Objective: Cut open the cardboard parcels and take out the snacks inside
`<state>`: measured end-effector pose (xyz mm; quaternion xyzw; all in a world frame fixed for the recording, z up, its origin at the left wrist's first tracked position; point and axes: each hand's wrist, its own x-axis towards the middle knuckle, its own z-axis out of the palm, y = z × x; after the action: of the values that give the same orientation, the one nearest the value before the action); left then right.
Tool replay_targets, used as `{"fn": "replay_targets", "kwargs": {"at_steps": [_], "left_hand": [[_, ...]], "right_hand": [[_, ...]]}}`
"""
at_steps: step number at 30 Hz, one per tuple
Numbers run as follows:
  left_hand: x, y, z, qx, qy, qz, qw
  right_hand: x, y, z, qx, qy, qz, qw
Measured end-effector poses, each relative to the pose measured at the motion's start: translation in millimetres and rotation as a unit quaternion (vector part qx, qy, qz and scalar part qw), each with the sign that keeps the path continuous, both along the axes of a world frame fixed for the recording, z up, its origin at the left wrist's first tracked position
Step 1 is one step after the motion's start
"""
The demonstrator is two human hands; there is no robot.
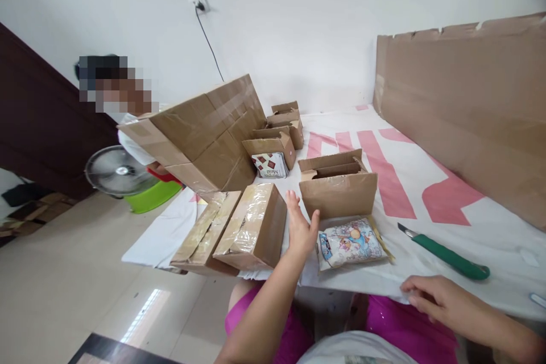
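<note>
My left hand [300, 227] is open, fingers stretched out, resting against the right side of a taped brown carton [251, 224]. A second taped carton [205, 233] lies to the left of it. Just right of the hand lies a printed white packet [348, 243] on an open box's flap, with the open brown box [336, 185] behind it. My right hand [435, 296] rests at the table's near edge with fingers curled loosely on the white cloth [426, 187], holding nothing visible. A green-handled utility knife [447, 253] lies just beyond it.
A large taped carton [205, 136] is held tilted by another person at the table's far left. Small open boxes [273, 153] stand behind, one with a printed pack inside. A tall cardboard sheet [464, 108] leans along the right. A fan [117, 170] and green tub [156, 196] are on the floor.
</note>
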<state>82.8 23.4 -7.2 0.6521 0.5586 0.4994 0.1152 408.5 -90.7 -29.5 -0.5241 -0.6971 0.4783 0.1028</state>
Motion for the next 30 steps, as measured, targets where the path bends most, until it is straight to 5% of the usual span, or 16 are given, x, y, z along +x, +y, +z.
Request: {"fn": "replay_targets", "kwargs": {"at_steps": [3, 7, 12, 14, 17, 22, 25, 27, 30], "left_hand": [[-10, -27, -21.9, -0.043, 0.046, 0.038, 0.997], [-10, -52, -46.7, -0.195, 0.117, 0.003, 0.974], [11, -78, -49.0, -0.183, 0.018, -0.138, 0.973], [17, -84, -40.6, -0.140, -0.037, -0.181, 0.973], [19, -70, -13.4, -0.033, -0.059, -0.179, 0.982], [24, 4, 65.9, 0.119, -0.127, -0.158, 0.972], [30, 30, 99.5, 0.152, -0.114, -0.144, 0.971], [33, 30, 101.6, 0.159, -0.110, -0.149, 0.970], [34, 17, 74.1, 0.159, -0.128, -0.188, 0.961]], "right_hand": [[-11, 24, 6.8, 0.135, 0.007, -0.083, 0.987], [-36, 59, -21.7, 0.377, -0.064, -0.187, 0.905], [-90, 58, -54.4, 0.411, -0.003, -0.133, 0.902], [-103, 51, -47.6, 0.432, 0.040, -0.144, 0.889], [-104, 57, -10.1, 0.486, 0.068, -0.169, 0.855], [-97, 109, 81.4, 0.552, 0.128, -0.213, 0.796], [-94, 133, 110.0, 0.522, 0.202, -0.244, 0.792], [-88, 137, 108.7, 0.469, 0.250, -0.255, 0.807], [-72, 133, 81.5, 0.362, 0.271, -0.262, 0.853]]}}
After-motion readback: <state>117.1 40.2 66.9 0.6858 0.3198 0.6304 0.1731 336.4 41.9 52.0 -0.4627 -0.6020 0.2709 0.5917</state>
